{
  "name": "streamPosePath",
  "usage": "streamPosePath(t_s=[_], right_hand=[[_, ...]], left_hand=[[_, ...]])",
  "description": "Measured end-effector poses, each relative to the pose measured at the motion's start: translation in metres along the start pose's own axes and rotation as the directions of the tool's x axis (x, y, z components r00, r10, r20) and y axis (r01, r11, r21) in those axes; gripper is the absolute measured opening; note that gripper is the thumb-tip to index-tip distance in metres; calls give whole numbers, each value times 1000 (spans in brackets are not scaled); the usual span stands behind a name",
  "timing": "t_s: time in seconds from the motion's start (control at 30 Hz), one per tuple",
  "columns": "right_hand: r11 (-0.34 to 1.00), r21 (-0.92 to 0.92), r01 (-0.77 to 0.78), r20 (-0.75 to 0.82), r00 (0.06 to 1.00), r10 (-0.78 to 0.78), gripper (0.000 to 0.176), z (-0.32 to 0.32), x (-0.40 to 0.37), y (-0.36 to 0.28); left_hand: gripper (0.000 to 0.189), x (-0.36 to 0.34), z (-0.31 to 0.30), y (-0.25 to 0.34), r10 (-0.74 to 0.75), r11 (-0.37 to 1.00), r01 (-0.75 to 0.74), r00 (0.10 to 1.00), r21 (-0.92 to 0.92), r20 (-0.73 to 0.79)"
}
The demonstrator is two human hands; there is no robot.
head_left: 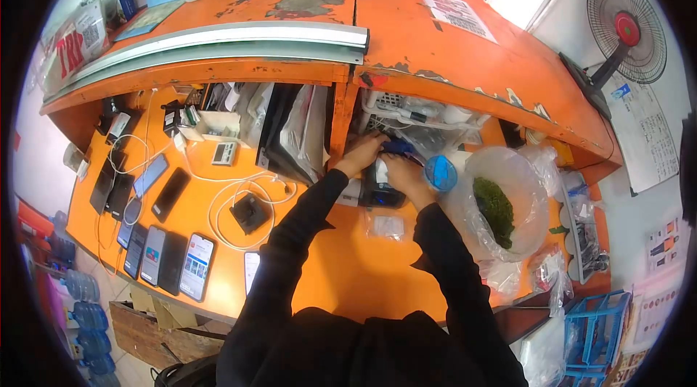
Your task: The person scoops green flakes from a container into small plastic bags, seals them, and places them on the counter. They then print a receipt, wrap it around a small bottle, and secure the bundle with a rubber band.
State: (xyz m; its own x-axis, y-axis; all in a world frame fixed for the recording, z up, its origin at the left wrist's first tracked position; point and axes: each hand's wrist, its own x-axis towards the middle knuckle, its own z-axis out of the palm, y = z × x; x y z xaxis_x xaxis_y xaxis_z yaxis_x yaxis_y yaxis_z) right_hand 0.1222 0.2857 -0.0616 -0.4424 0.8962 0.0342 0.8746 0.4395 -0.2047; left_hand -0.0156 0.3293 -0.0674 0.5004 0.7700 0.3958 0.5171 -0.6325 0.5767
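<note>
Both my hands are at the back of the orange desk, below the shelf edge, around a small black device (383, 197) with a bluish light on its front. My left hand (365, 152) is closed near its far left side, fingers bent around something hidden. My right hand (404, 173) lies over the device's right side with fingers curled; what they grip does not show. A dark blue object (399, 147) sits just beyond my fingers, and a bit of white shows between the hands. A small clear packet (388, 227) lies in front of the device.
A blue-topped round container (440, 173) stands right of my hand, beside a plastic-lined tub (519, 169) holding green matter (494, 211). Several phones (196, 266), a white cable (218, 202) and a black stand (250, 213) are on the left. Upright folders (301, 133) stand behind.
</note>
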Motion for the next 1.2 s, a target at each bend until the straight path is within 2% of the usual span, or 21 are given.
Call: streamPosePath(t_s=[0.1,0.17,0.3,0.4,0.47,0.5,0.57,0.7,0.77,0.8,0.87,1.0,1.07,1.1,1.17,1.2], right_hand=[[996,20,90,-44,995,-89,47,12,5,12],[998,58,17,27,999,-18,49,9,5,8],[999,40,-35,79,996,31,48,21,11,15],[1000,22,0,5,1000,0,45,26,6,12],[1000,-19,17,-207,978,-21,37,26,-6,3],[1000,-18,17,-203,979,-20,37,25,-13,1],[996,38,87,-326,943,-69,27,22,-24,-2],[994,112,-18,-313,948,52,19,29,-29,8],[999,-35,-38,-347,937,24,12,29,-32,7],[999,-34,-39,-349,937,24,12,26,-34,2],[986,-143,-89,-408,913,23,7,13,-42,-13],[988,-143,-64,-478,878,-12,7,4,-48,-19],[978,-207,23,-600,786,-145,10,6,-46,-15],[979,-202,18,-601,787,-138,10,14,-45,-12],[997,70,-23,-530,846,56,17,33,-41,-4],[997,74,-29,-528,847,64,17,36,-41,-2]], left_hand=[[23,1,1,-1,-16,999,16,1000,-42,5],[23,3,9,-8,32,999,-34,994,-13,-104],[22,3,11,-10,8,1000,-7,995,12,-104],[24,2,10,-10,2,1000,-2,999,22,-32],[24,0,12,-11,35,999,-34,998,21,-57],[24,-2,10,-7,32,999,-31,998,19,-55],[23,-4,5,0,-42,999,42,999,-4,-22],[25,-12,4,8,-8,998,10,1000,61,-27],[29,-18,3,11,62,988,-61,998,142,3],[29,-21,3,11,62,988,-62,998,143,4],[28,-28,6,10,61,979,-72,996,192,66],[27,-39,11,11,123,946,-121,992,301,14],[31,-42,10,12,91,951,-92,996,296,16],[31,-42,10,10,92,951,-95,996,294,23],[38,-41,10,6,56,973,-67,997,222,57],[38,-39,10,5,56,973,-69,996,219,64]])
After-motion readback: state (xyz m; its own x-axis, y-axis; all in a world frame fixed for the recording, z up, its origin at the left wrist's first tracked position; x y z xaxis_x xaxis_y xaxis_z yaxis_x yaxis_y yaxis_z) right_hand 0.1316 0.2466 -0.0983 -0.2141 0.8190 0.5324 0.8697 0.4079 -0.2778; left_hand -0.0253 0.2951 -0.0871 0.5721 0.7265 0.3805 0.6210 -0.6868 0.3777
